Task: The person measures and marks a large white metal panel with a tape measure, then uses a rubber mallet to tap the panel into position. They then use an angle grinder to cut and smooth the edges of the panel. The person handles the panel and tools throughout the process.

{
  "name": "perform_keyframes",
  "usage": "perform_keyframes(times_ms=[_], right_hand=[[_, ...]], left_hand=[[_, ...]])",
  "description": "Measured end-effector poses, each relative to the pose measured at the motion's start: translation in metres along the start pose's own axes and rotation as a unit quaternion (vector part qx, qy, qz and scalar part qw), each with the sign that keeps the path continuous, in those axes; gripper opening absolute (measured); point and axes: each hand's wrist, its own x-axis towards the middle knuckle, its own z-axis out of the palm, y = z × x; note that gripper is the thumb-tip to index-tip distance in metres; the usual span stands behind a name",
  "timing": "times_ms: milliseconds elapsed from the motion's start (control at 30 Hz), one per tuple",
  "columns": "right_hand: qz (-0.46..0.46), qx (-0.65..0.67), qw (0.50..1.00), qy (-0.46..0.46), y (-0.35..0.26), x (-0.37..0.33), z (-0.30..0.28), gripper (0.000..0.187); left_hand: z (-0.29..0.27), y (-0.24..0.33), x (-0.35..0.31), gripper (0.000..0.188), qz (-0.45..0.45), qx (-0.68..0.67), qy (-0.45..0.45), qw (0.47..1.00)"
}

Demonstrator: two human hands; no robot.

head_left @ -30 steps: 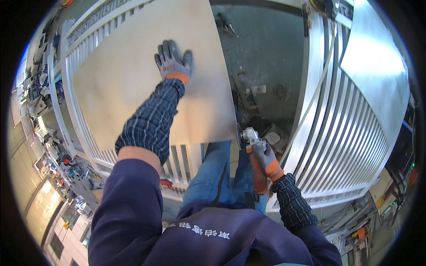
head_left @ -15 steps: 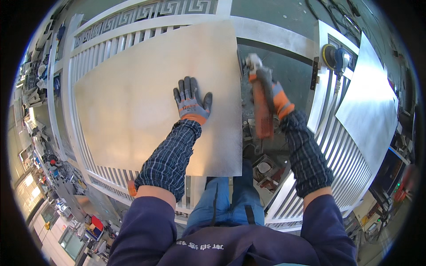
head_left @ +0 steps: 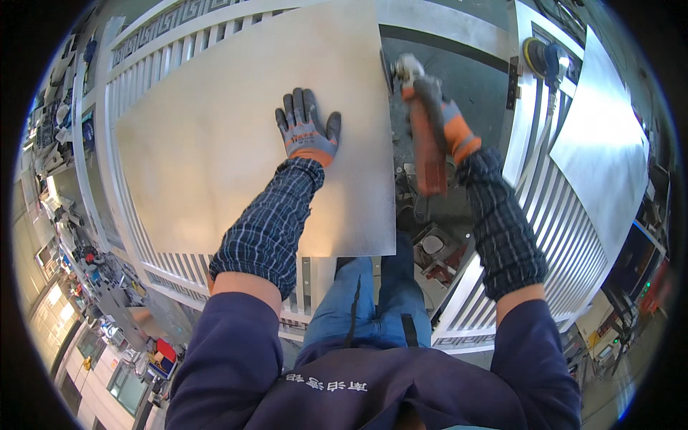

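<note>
My left hand [head_left: 307, 129], in a grey and orange work glove, lies flat with fingers spread on a large smooth metal sheet [head_left: 208, 150]. Wrapped around a red angle grinder [head_left: 431, 168] is my right hand [head_left: 446, 115], gloved alike and slightly blurred by motion. The grinder's head and disc are at the sheet's right edge, toward its far end. Whether the disc touches that edge I cannot make out. Beneath the sheet is a white slatted metal gate panel [head_left: 172, 61].
To the right, a second white slatted panel [head_left: 548, 215] carries a round sander [head_left: 548, 61] with a hose and another shiny metal sheet [head_left: 598, 143]. Between the panels is a gap above dark floor, with a small tray of parts [head_left: 433, 247]. Cluttered tools line the left side.
The whole scene sits higher in the picture now. Relative to the sheet, my left hand rests in the same place, and the grinder stays at about the same spot along the edge.
</note>
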Motion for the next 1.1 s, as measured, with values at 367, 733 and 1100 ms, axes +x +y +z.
perform_keyframes(times_ms=[367,733,1100], right_hand=[[0.075,0.071,0.993,0.056,0.192,-0.251,0.036,0.043],[0.184,0.064,0.979,0.058,0.236,-0.366,0.033,0.050],[0.007,0.028,0.999,0.021,0.111,-0.160,0.021,0.028]], left_hand=[[0.021,-0.001,0.001,0.082,-0.001,0.057,0.052,0.997],[0.015,0.000,0.003,0.084,-0.008,0.070,0.007,0.997],[0.005,0.005,0.000,0.085,0.006,0.026,0.015,1.000]])
